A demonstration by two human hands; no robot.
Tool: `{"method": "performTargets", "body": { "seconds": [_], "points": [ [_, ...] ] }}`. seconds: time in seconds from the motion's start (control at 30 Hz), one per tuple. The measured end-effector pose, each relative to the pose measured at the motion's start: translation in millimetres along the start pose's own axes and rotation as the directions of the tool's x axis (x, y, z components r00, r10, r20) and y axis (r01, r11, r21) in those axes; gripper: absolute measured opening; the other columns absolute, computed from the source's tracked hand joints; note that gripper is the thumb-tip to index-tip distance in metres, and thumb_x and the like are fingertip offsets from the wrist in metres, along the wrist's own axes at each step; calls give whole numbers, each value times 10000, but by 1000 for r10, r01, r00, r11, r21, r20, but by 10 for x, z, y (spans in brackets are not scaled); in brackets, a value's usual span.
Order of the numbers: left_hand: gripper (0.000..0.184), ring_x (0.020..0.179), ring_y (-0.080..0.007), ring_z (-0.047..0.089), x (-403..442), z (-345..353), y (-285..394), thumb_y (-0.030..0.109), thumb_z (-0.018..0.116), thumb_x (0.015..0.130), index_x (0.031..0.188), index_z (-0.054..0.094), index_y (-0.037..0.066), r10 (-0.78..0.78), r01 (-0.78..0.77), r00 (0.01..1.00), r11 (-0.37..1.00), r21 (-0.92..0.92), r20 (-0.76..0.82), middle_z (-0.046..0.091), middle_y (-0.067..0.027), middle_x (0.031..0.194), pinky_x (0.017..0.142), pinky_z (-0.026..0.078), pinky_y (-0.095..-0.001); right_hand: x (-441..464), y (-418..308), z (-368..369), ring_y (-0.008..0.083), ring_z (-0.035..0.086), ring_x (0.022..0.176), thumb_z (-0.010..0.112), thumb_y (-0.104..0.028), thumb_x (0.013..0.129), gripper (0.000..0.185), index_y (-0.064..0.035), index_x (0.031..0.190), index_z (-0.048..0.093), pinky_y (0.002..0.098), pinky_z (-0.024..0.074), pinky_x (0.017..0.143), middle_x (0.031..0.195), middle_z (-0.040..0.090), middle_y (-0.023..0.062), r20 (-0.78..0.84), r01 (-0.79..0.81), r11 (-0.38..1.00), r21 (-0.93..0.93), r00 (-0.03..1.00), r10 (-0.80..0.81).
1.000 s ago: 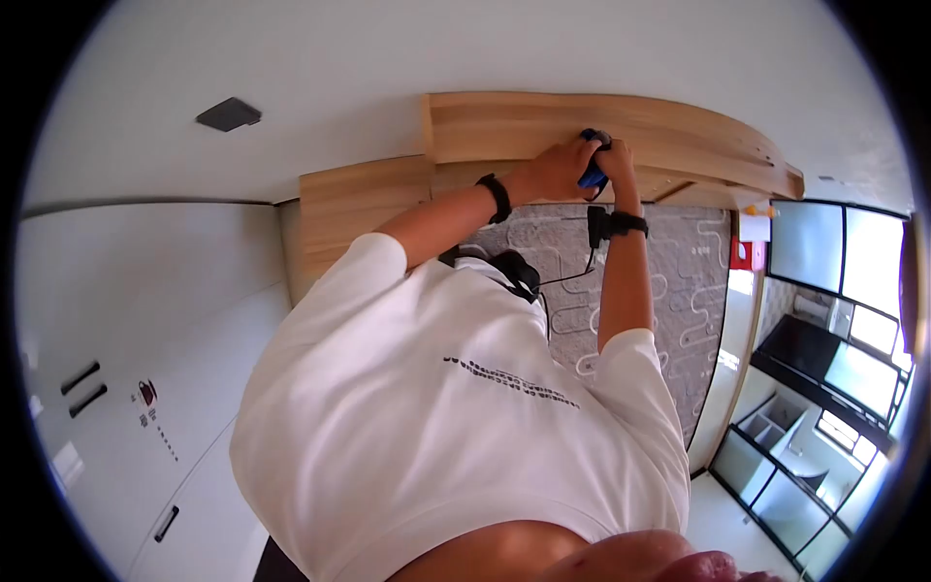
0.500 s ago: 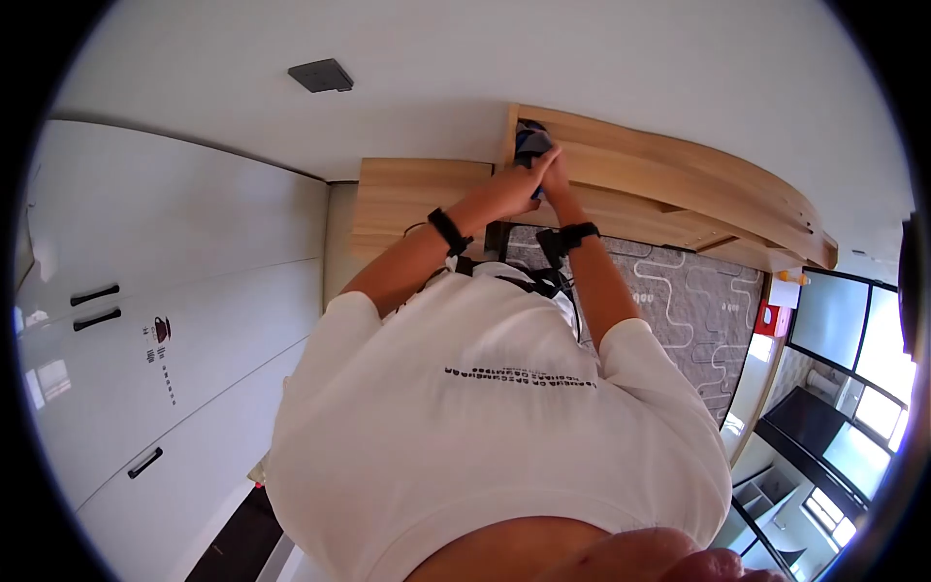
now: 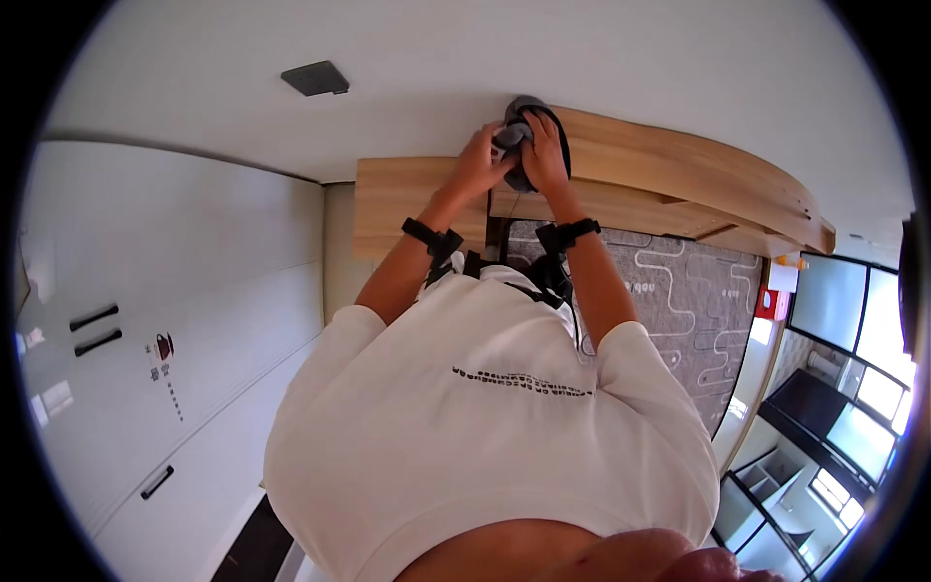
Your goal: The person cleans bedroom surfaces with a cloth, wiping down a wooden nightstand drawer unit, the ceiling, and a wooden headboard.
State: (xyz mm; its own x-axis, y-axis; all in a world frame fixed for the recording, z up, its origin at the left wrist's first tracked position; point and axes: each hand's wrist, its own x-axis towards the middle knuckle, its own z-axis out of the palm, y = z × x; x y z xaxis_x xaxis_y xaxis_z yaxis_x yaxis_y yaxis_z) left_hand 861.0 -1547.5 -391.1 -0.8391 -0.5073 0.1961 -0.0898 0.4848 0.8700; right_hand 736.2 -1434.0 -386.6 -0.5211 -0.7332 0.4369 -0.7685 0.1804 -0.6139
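Note:
A soft grey item with a black rim [image 3: 526, 105], perhaps a cap or a slipper, is at the left end of the wooden headboard-like ledge. My left hand [image 3: 479, 167] grips its left side, fingers and thumb closed on the grey material. My right hand [image 3: 547, 157] lies over its right part, with the fingers curled onto it and the black edge showing beyond them. The two hands are close together but apart. Black straps with small dark devices are round both wrists.
The wooden ledge [image 3: 679, 155] curves off to the right, beside a grey patterned mat [image 3: 669, 301]. A lower wooden panel [image 3: 407, 199] stands to the left. White cabinets [image 3: 223, 262] fill the left side. A dark plate [image 3: 315, 78] is on the pale wall.
Both hands have moved left along the ledge from one second ago. Since the last frame they have parted slightly, and the dark item appears opened out, showing more grey.

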Motion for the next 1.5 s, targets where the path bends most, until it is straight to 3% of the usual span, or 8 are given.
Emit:
{"method": "performTargets", "body": {
  "seconds": [0.17, 0.4, 0.73, 0.97, 1.03, 1.07, 1.3, 1.5],
  "points": [
    [655, 877, -251, 664, 357, 49, 10, 272, 727, 836, 1343, 407, 8, -131, 132, 990, 991, 23, -52, 620, -172, 1064, 720, 551, -360, -217, 561, -405, 446, 434, 1196, 551, -21, 808, 465, 18, 1269, 508, 519, 347, 1033, 1288, 485, 251, -168, -55, 957, -286, 986, 7],
    [529, 818, -225, 668, 372, 139, -122, 261, 698, 867, 1279, 481, 9, -92, 82, 992, 991, -109, -89, 632, -138, 1000, 709, 550, -349, -226, 685, -649, 473, 404, 1194, 544, -11, 793, 524, -16, 1311, 469, 532, 342, 1032, 1277, 460, 246, -79, -177, 902, -395, 984, 158],
    [370, 909, -252, 649, 342, 142, -86, 184, 669, 891, 1191, 514, 31, -75, 53, 992, 977, -206, -102, 615, -153, 1029, 773, 539, -370, -376, 240, -255, 403, 458, 1216, 605, -48, 751, 498, -75, 1247, 566, 496, 418, 976, 1296, 498, 197, 57, -25, 978, -207, 998, 37],
    [361, 905, -268, 636, 307, 189, -190, 285, 618, 940, 1211, 501, 77, 17, -30, 993, 993, -111, -114, 579, -163, 1021, 775, 535, -391, -833, 1926, -1029, 385, 483, 1215, 564, -170, 853, 439, -90, 1284, 561, 494, 386, 1024, 1286, 545, 219, -52, -41, 881, -472, 998, 19],
    [393, 963, -249, 628, 344, 163, -271, 281, 610, 950, 1250, 467, 72, 141, -144, 988, 989, -35, -70, 591, -149, 1068, 788, 527, -382, -799, 2054, -1628, 387, 501, 1190, 527, -220, 878, 428, -44, 1266, 554, 504, 384, 1017, 1244, 574, 232, 10, -349, 735, -582, 900, 435],
    [393, 963, -249, 628, 360, 142, -302, 281, 610, 950, 1250, 467, 72, 129, -132, 989, 991, -39, -78, 591, -149, 1068, 788, 527, -382, -845, 2168, -1830, 399, 507, 1175, 520, -223, 880, 397, -30, 1223, 578, 505, 404, 990, 1215, 590, 234, -20, -361, 684, -634, 892, 452],
    [467, 966, -278, 604, 310, 143, -168, 290, 556, 973, 1380, 388, 132, 36, -37, 999, 999, -23, -27, 543, -190, 1077, 836, 504, -408, -631, 1549, -1532, 431, 553, 1102, 527, -246, 882, 293, -31, 1016, 675, 487, 502, 851, 1104, 629, 225, -17, -351, 491, -797, 827, 563],
    [494, 1000, -279, 589, 370, 94, -187, 290, 543, 979, 1424, 364, 171, 41, -42, 997, 999, 30, 58, 541, -186, 1076, 848, 494, -407, -490, 336, -387, 408, 545, 1121, 576, -270, 858, 417, -139, 1253, 553, 510, 509, 871, 1263, 536, 200, 215, -253, 810, -528, 883, 417]
  ]
}}
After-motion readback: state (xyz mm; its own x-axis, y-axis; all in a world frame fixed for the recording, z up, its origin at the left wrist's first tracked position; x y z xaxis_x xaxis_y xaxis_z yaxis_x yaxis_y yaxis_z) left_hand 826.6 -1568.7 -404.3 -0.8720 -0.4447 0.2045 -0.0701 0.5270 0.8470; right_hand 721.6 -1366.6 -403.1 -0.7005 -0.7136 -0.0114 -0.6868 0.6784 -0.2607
